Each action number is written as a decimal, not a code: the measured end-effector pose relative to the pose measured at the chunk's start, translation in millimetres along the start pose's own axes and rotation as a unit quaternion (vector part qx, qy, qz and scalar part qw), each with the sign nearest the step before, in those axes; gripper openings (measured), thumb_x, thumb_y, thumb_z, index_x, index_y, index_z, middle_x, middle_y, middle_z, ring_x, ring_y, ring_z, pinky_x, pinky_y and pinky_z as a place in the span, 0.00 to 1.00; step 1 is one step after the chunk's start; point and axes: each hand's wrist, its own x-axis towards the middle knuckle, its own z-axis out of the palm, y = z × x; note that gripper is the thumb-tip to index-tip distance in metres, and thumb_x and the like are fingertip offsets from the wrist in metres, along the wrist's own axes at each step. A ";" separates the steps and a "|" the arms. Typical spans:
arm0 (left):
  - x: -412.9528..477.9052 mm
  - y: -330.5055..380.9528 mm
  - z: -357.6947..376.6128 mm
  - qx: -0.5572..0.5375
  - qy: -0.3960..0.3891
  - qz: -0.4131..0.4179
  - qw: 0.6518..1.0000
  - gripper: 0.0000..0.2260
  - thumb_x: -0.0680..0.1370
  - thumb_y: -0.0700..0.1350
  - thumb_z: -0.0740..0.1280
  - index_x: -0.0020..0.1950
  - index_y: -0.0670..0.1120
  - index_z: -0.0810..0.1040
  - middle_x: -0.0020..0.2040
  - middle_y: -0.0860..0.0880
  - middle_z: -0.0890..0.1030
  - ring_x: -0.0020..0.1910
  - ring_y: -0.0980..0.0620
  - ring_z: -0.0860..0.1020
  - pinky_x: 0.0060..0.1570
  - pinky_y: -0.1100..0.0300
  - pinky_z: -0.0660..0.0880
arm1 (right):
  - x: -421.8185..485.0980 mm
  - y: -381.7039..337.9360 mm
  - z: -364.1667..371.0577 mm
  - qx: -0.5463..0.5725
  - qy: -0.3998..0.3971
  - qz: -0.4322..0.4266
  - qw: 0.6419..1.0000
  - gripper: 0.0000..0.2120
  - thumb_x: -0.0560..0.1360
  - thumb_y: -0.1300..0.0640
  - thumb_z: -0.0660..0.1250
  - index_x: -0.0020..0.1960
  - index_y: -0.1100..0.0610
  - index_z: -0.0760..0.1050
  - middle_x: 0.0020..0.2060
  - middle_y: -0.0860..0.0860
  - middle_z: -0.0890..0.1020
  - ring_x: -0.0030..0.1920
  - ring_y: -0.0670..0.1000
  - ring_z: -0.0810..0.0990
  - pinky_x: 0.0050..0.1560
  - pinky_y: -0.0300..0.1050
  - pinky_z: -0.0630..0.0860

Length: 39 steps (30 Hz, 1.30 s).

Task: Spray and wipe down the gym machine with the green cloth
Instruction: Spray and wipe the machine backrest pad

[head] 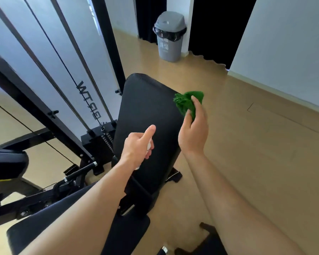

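Observation:
A black padded bench pad (147, 107) of the gym machine runs up the middle of the view. My left hand (139, 146) hovers over its near half, fingers curled round a small white spray bottle (149, 145) that is mostly hidden, with one finger stretched out on top. My right hand (193, 129) is at the pad's right edge and grips the bunched green cloth (187, 103), held just above the pad's side.
The machine's black frame, steel guide rods and weight stack (99, 138) stand to the left. A grey lidded bin (169, 36) stands at the far wall. Black curtains (215, 28) hang behind it. Bare tan floor (256, 144) lies to the right.

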 end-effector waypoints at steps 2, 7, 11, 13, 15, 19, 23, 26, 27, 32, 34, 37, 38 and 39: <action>14.1 26.7 -1.8 -0.036 -0.038 -0.019 0.998 0.34 0.82 0.66 0.60 0.32 0.39 0.75 0.25 0.45 0.76 0.25 0.49 0.74 0.39 0.54 0.77 | 22.2 -4.3 -17.4 0.012 0.016 0.048 0.999 0.18 0.83 0.54 0.54 0.67 0.56 0.75 0.61 0.52 0.81 0.60 0.52 0.79 0.65 0.46 0.74; 46.7 78.8 -11.7 -0.106 -0.115 -0.089 0.984 0.31 0.79 0.69 0.63 0.29 0.45 0.74 0.28 0.44 0.74 0.25 0.49 0.72 0.32 0.57 0.74 | 66.9 -19.9 -38.3 0.019 0.014 0.098 0.995 0.13 0.85 0.52 0.54 0.61 0.54 0.74 0.53 0.49 0.81 0.55 0.51 0.81 0.60 0.55 0.78; 65.0 106.5 -15.1 -0.059 -0.188 -0.110 0.974 0.30 0.78 0.68 0.63 0.29 0.45 0.74 0.28 0.45 0.74 0.25 0.49 0.72 0.32 0.58 0.73 | 92.8 -25.8 -49.3 0.064 0.064 0.152 0.984 0.09 0.84 0.55 0.54 0.51 0.53 0.73 0.41 0.43 0.77 0.42 0.40 0.78 0.52 0.50 0.78; 71.4 114.2 -12.9 -0.037 -0.214 -0.113 0.970 0.29 0.78 0.68 0.63 0.30 0.45 0.74 0.28 0.46 0.74 0.25 0.49 0.71 0.32 0.57 0.73 | 99.0 -27.1 -57.9 0.095 0.086 0.156 0.980 0.10 0.84 0.57 0.54 0.46 0.51 0.71 0.39 0.43 0.75 0.36 0.37 0.74 0.46 0.43 0.72; 78.2 120.0 -10.3 -0.026 -0.223 -0.110 0.968 0.27 0.79 0.66 0.63 0.31 0.45 0.73 0.28 0.46 0.74 0.25 0.50 0.71 0.32 0.57 0.72 | 102.1 -26.8 -64.2 0.112 0.099 0.154 0.977 0.12 0.84 0.57 0.54 0.43 0.48 0.68 0.39 0.44 0.74 0.35 0.37 0.72 0.44 0.41 0.71; 89.5 124.7 -14.0 -0.008 -0.228 -0.115 0.967 0.25 0.79 0.62 0.62 0.31 0.45 0.73 0.28 0.45 0.73 0.24 0.50 0.70 0.31 0.58 0.70 | 107.6 -31.0 -61.6 0.123 0.104 0.157 0.974 0.12 0.83 0.57 0.55 0.43 0.47 0.70 0.39 0.45 0.75 0.39 0.43 0.74 0.45 0.43 0.72; 105.6 122.7 -30.1 -0.016 -0.184 -0.120 0.975 0.28 0.78 0.67 0.62 0.31 0.45 0.73 0.27 0.46 0.74 0.24 0.50 0.70 0.30 0.59 0.72 | 112.8 -42.8 -42.6 0.119 0.078 0.145 0.979 0.12 0.83 0.57 0.55 0.42 0.48 0.69 0.38 0.44 0.74 0.38 0.43 0.72 0.46 0.45 0.71; 119.5 123.1 -45.8 -0.015 -0.165 -0.119 0.979 0.27 0.77 0.66 0.63 0.32 0.44 0.73 0.28 0.45 0.74 0.23 0.49 0.70 0.29 0.59 0.71 | 115.7 -51.9 -25.3 0.100 0.050 0.125 0.986 0.10 0.83 0.57 0.55 0.44 0.52 0.69 0.38 0.44 0.73 0.36 0.40 0.71 0.44 0.43 0.70; 123.2 122.9 -50.5 -0.012 -0.163 -0.119 0.979 0.26 0.78 0.65 0.62 0.32 0.44 0.73 0.28 0.45 0.74 0.23 0.49 0.70 0.29 0.60 0.70 | 116.9 -55.5 -19.6 0.089 0.036 0.117 0.989 0.10 0.83 0.57 0.55 0.45 0.52 0.70 0.38 0.43 0.74 0.36 0.39 0.71 0.44 0.42 0.69; 137.8 115.7 -64.6 0.003 -0.124 -0.117 0.985 0.25 0.78 0.64 0.63 0.35 0.43 0.74 0.29 0.45 0.76 0.23 0.50 0.71 0.29 0.61 0.71 | 125.4 -70.7 -2.1 -0.009 -0.064 0.032 0.997 0.09 0.84 0.53 0.56 0.55 0.49 0.74 0.44 0.40 0.78 0.44 0.38 0.76 0.49 0.38 0.70; 142.5 111.6 -71.5 -0.003 -0.124 -0.124 0.985 0.28 0.78 0.67 0.63 0.34 0.43 0.75 0.28 0.45 0.76 0.23 0.50 0.72 0.29 0.60 0.71 | 123.2 -65.6 1.3 -0.112 -0.189 0.022 0.975 0.15 0.83 0.46 0.56 0.67 0.44 0.73 0.55 0.40 0.80 0.55 0.43 0.77 0.56 0.42 0.72; 148.9 105.1 -85.1 -0.017 -0.137 -0.126 0.982 0.30 0.78 0.69 0.61 0.32 0.44 0.74 0.28 0.45 0.75 0.23 0.50 0.71 0.29 0.60 0.71 | 97.8 -47.2 3.2 -0.297 -0.361 -0.011 0.884 0.28 0.80 0.35 0.52 0.78 0.39 0.59 0.72 0.47 0.71 0.69 0.54 0.72 0.67 0.53 0.71; 151.2 103.3 -89.6 -0.017 -0.139 -0.125 0.982 0.30 0.78 0.69 0.61 0.32 0.44 0.74 0.28 0.45 0.75 0.23 0.50 0.71 0.29 0.60 0.71 | 88.9 -44.9 2.7 -0.331 -0.377 -0.034 0.864 0.30 0.79 0.34 0.51 0.79 0.37 0.54 0.74 0.48 0.68 0.70 0.55 0.70 0.68 0.56 0.70; 153.6 101.7 -94.2 -0.019 -0.138 -0.124 0.982 0.30 0.79 0.68 0.61 0.32 0.44 0.74 0.28 0.46 0.75 0.23 0.51 0.71 0.28 0.60 0.71 | 85.4 -44.3 4.2 -0.346 -0.383 -0.051 0.855 0.29 0.80 0.34 0.50 0.80 0.36 0.50 0.74 0.49 0.66 0.70 0.56 0.69 0.69 0.57 0.69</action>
